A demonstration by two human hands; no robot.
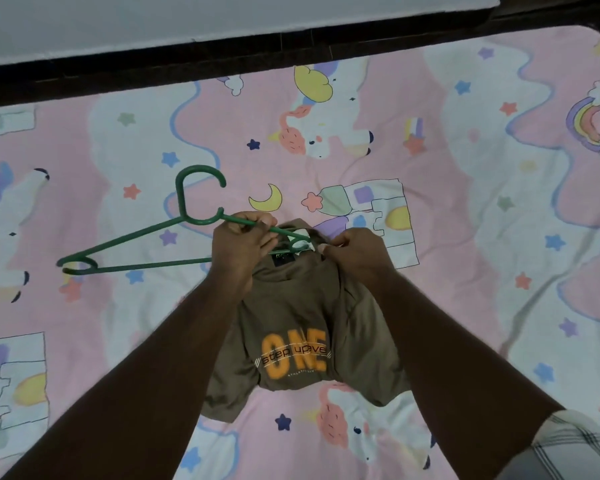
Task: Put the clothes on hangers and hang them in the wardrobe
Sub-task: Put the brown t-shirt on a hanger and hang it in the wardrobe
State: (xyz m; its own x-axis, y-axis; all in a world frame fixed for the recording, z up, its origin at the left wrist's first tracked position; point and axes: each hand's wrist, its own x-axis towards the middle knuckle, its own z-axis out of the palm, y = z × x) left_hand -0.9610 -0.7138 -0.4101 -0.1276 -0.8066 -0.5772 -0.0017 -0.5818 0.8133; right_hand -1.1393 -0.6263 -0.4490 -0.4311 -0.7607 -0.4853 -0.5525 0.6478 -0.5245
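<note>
Both forearms are extended forward from the lower frame edge, converging toward the centre. The left hand [238, 245] is seen knuckles-up, fingers curled round a hanger [136, 244] arm, thumb side toward the right. The right hand [355, 252] is held just beside it, back of hand upward, fingertips pinched on the collar of a shirt [291, 327]. Wrists are kept roughly straight. Both forearms are bare; a checked sleeve [568, 445] is visible at the right upper arm.
</note>
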